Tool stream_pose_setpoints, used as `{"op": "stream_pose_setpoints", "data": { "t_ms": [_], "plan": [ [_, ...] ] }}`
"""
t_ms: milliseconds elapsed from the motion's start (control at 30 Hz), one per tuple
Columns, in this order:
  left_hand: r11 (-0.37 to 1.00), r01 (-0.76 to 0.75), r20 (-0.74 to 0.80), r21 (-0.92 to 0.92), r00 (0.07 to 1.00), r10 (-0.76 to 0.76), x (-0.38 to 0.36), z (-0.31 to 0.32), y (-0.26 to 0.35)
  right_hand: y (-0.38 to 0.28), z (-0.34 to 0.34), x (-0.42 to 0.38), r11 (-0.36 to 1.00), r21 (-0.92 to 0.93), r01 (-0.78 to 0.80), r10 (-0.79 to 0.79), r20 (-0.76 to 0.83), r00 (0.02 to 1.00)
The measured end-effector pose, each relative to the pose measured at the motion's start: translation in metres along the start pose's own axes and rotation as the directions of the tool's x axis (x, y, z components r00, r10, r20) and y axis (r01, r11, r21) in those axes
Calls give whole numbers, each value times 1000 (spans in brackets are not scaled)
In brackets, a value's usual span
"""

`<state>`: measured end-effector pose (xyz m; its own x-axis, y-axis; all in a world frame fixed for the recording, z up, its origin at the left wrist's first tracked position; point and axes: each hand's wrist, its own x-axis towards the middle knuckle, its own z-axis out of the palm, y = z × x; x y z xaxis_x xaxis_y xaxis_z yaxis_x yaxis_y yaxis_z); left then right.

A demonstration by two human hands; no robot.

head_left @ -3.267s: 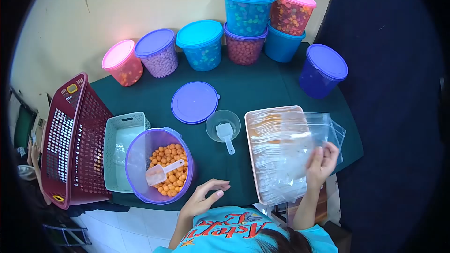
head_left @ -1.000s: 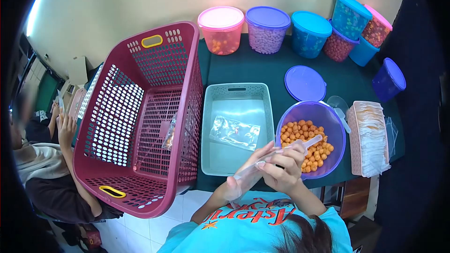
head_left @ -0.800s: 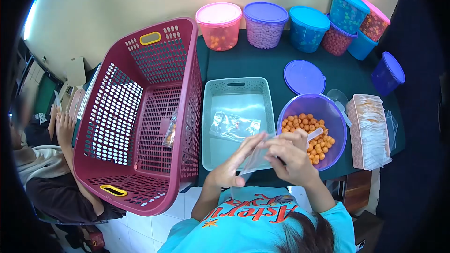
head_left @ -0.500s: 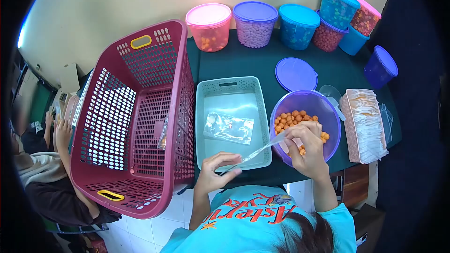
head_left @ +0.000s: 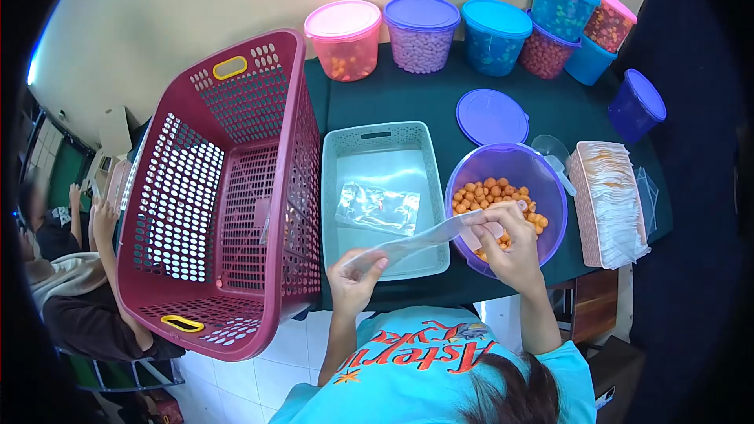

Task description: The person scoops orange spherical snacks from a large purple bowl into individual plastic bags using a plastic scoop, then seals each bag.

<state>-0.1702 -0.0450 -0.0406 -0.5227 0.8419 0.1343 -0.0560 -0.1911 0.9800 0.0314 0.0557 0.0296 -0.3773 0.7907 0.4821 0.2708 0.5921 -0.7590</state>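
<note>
Two hands hold one clear plastic bag (head_left: 416, 239) stretched between them above the front edge of the green table (head_left: 408, 110). The left hand (head_left: 353, 279) pinches the bag's lower end with closed fingers, just in front of the grey tray (head_left: 334, 188), which holds another clear bag (head_left: 377, 206). The right hand (head_left: 506, 247) grips the bag's other end over the purple tub (head_left: 542, 180) of orange balls (head_left: 491, 192), fingers curled; a white scoop seems to lie under them, but I cannot tell whether it is gripped. A maroon basket (head_left: 228, 188) leans at the table's left edge, a pink tray of bags (head_left: 609, 200) sits at the right, and lidded tubs (head_left: 420, 23) line the back edge.
</note>
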Motion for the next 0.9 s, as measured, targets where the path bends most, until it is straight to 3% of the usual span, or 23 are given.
{"op": "stream_pose_setpoints", "data": {
  "t_ms": [33,200,267,333,400,433,500,567,633,667,733,767,833,900],
  "plan": [
    [986,9,117,165,993,-29,0,-4,0,0,-3,0,999,-19,-29,30,26,999],
    [989,-94,50,113,995,89,-1,-7,8,0,-8,-5,990,11,-143,141,98,985],
    [982,-156,83,110,986,147,0,-13,8,-2,-8,-5,985,77,-157,145,143,979],
    [989,-121,154,90,982,106,1,-31,5,-3,-9,-6,981,99,-164,147,162,976],
    [993,95,525,-67,850,-46,7,-48,13,-4,-12,-6,977,120,-176,154,175,972],
    [978,153,635,-139,772,-31,11,-58,15,-5,-16,-5,992,66,-104,91,177,980],
    [979,114,622,-171,782,18,15,-56,23,-7,-22,-5,999,2,-40,39,189,981],
    [970,139,597,-198,802,8,19,-41,35,-11,-23,-6,988,50,145,-153,352,923],
    [997,-28,577,71,817,-19,21,-9,50,-20,-25,-7,984,45,170,-173,432,885],
    [997,-25,571,69,821,-19,23,5,48,-21,-26,-7,977,44,208,-202,499,843],
    [997,-82,820,3,571,44,24,30,45,-19,-27,-10,977,55,207,-203,553,808],
    [997,-78,816,2,576,43,23,35,43,-19,-28,-11,969,75,237,-238,555,797],
    [998,65,868,23,493,-53,24,43,35,-16,-31,-9,953,97,287,-289,572,768],
    [998,66,876,12,481,-42,23,45,31,-11,-35,-7,950,116,290,-303,572,762]
  ]
}}
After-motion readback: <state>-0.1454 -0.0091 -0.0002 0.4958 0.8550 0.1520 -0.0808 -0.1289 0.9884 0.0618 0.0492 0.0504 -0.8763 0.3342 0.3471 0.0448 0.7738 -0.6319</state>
